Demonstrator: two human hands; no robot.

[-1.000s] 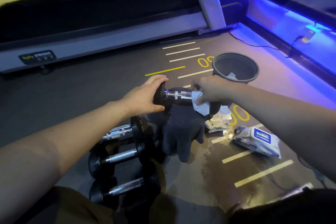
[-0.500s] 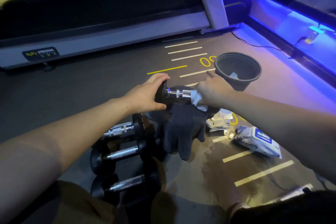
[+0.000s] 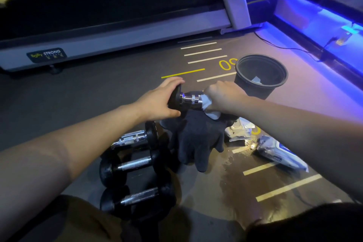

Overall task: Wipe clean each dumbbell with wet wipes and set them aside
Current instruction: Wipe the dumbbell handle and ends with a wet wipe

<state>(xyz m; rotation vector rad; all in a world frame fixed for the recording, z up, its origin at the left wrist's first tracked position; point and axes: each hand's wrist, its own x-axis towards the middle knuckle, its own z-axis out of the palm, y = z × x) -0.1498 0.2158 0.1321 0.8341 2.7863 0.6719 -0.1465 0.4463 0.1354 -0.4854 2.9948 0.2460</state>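
A: Four dumbbells in view. Why is only one off the floor?

B: It's the one being cleaned. The held dumbbell point(image 3: 183, 98) lies level above a dark cloth point(image 3: 198, 139). The left hand point(image 3: 159, 102) is cupped around its left head, fingers curled over the top and thumb beneath, most likely to stop it rolling.

A: And the right hand point(image 3: 224, 96)?

B: Closed into a fist around the wet wipe point(image 3: 209, 107), which is wrapped over the right end of the chrome handle. The far head is hidden behind that hand. Gripping all round probably lets the wipe reach the whole bar at once.

A: Where are the rest?

B: Three dumbbells point(image 3: 133, 165) lie side by side on the floor point(image 3: 98, 104), close to the person's knee, left of the cloth. I can't tell whether they are wiped or waiting.

A: The bucket point(image 3: 261, 76)?

B: Just beyond the right hand, with something pale inside, possibly a used wipe. The wipes packet point(image 3: 282, 153) lies on the right, within easy reach, near a wet patch.
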